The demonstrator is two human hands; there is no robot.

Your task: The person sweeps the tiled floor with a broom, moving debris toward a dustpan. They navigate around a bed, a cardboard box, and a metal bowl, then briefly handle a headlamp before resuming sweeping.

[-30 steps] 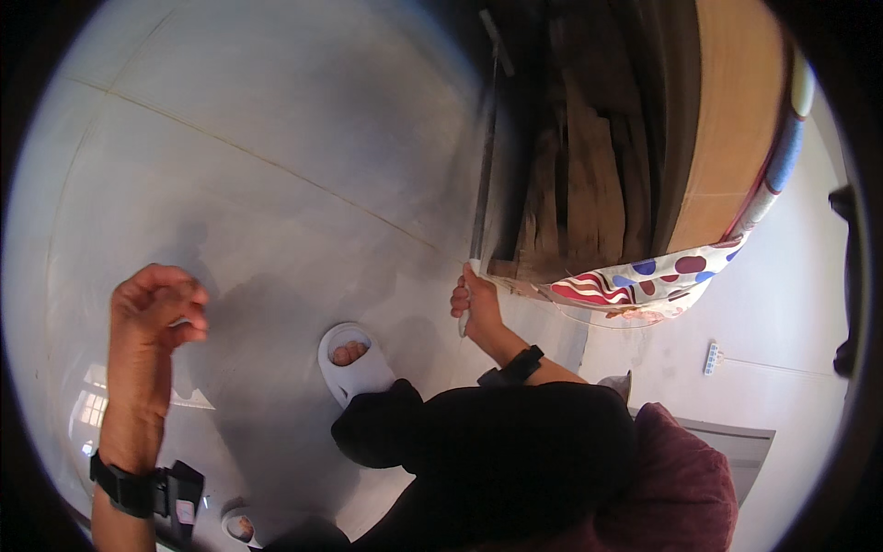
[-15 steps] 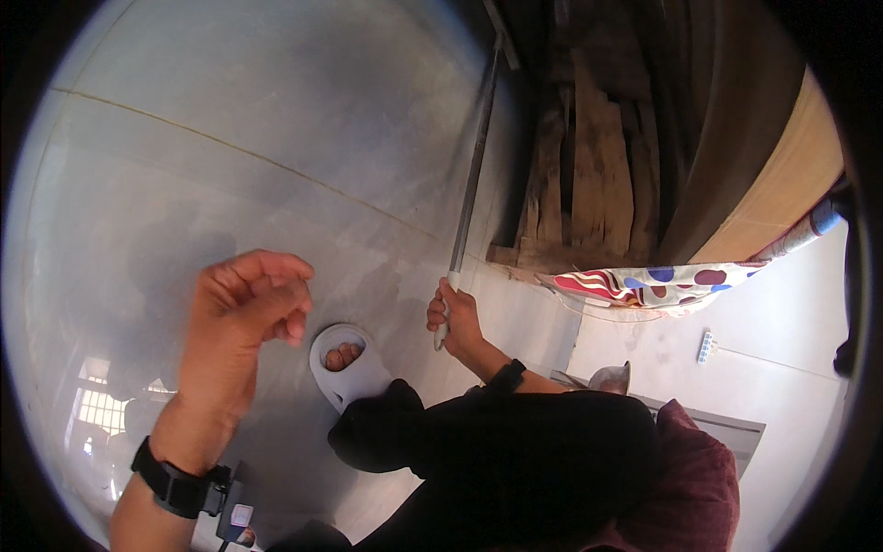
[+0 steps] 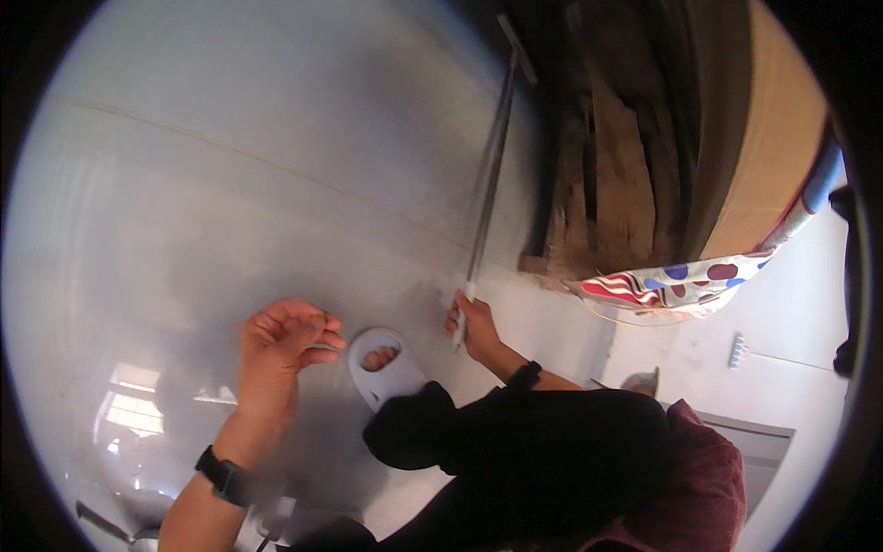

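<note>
My right hand is wrapped round the pale grip of a long-handled floor wiper. Its dark metal pole slants up and away over the floor, and a narrow crossbar head lies in shadow beside the wooden furniture. Off to the left, my left hand hovers above the floor with its fingers curled in toward the thumb, and nothing shows in it. Below and between the hands is my foot in a white slipper.
Worn wooden boards of a piece of furniture rise at the right, beside a tan panel. A patterned cloth hangs along its near edge. A white power strip lies farther right. Glossy pale tiles cover the floor.
My left hand has moved right and a little down, closer to the slipper. The view has shifted, so the wiper and furniture sit slightly farther right. My right hand keeps its grip.
</note>
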